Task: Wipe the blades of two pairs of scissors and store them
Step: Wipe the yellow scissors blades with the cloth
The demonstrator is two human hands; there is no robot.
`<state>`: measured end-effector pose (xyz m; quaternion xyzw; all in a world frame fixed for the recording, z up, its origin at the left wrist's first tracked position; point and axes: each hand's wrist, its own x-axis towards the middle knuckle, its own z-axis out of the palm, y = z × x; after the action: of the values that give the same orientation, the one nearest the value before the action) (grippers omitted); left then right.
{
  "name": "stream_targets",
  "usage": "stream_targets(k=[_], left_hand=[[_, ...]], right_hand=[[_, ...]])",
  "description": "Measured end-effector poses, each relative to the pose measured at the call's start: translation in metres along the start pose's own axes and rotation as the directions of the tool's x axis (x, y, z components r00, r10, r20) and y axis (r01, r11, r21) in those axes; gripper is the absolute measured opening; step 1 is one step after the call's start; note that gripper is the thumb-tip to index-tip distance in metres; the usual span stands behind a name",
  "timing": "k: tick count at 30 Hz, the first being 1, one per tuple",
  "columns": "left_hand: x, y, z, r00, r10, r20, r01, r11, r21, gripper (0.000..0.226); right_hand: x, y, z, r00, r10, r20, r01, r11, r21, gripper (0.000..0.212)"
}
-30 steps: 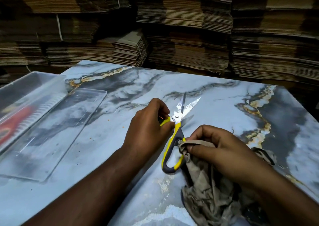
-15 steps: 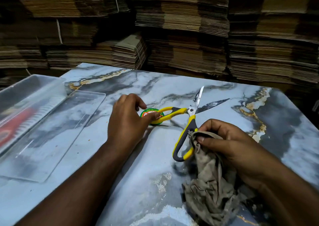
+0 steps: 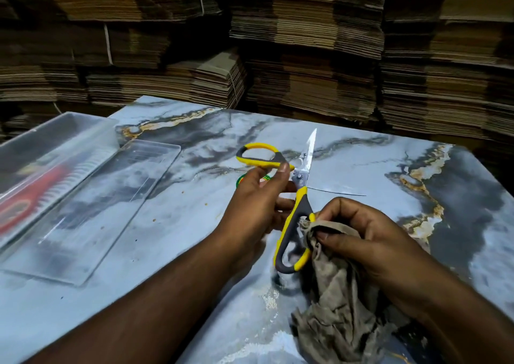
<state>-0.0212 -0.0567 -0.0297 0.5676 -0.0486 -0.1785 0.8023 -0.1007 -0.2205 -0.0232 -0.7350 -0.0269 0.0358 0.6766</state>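
The yellow-and-grey scissors (image 3: 299, 185) are held above the marble-patterned desk (image 3: 361, 169), wide open. One blade points up and away, its bright face toward the camera; the other blade points to the right and is seen edge-on as a thin dark line. The left hand (image 3: 258, 205) grips the upper handle loop near the pivot, with the thumb pressed on the yellow edge and the fingers (image 3: 286, 187) curled under it. This loop sticks out to the left beyond the thumb.

The lower handle loop hangs down toward the person, in front of a crumpled grey-brown cloth (image 3: 339, 302). The right hand (image 3: 370, 238) is curled round the top of the cloth, with the thumb pinching a fold against the fingers, just beside that lower loop. Whether the right hand also touches the handle, I cannot tell. The rest of the cloth trails down onto the desk near the person's right forearm.

Behind the left hand a small round green-rimmed sticker (image 3: 241, 179) lies on the desk, mostly hidden.

At the left of the desk lies a clear plastic lid (image 3: 91, 213), flat. Just beyond it stands a clear plastic box (image 3: 55, 141) with something red (image 3: 25, 197) inside, blurred through the wall; what it is I cannot make out.

Behind the desk, stacks of flattened brown cardboard (image 3: 306, 44) fill the whole background.
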Motion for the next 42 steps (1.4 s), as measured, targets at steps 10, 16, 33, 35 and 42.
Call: stream_targets(k=[10, 16, 33, 35, 42], left_hand=[[0.002, -0.014, -0.004, 0.992, 0.124, -0.007, -0.123, 0.989, 0.084, 0.076], [0.016, -0.008, -0.024, 0.99, 0.121, 0.069, -0.134, 0.958, 0.252, 0.069], [0.024, -0.009, -0.043, 0.84, -0.138, 0.524, -0.109, 0.904, 0.414, 0.091], [0.025, -0.009, -0.042, 0.845, -0.136, 0.517, -0.109, 0.903, 0.416, 0.09], [0.025, -0.005, -0.042, 0.842, -0.145, 0.52, -0.133, 0.878, 0.46, 0.081]], right_hand=[[-0.008, -0.001, -0.006, 0.993, -0.078, 0.084, 0.113, 0.774, -0.623, 0.004], [-0.019, -0.026, -0.034, 0.969, -0.236, 0.08, 0.216, 0.639, -0.738, 0.012], [0.0, 0.015, -0.017, 0.832, -0.526, 0.176, 0.402, 0.352, -0.845, 0.023], [-0.001, 0.016, -0.017, 0.806, -0.54, 0.241, 0.444, 0.283, -0.85, 0.021], [0.003, 0.024, -0.01, 0.812, -0.505, 0.293, 0.417, 0.15, -0.897, 0.024]])
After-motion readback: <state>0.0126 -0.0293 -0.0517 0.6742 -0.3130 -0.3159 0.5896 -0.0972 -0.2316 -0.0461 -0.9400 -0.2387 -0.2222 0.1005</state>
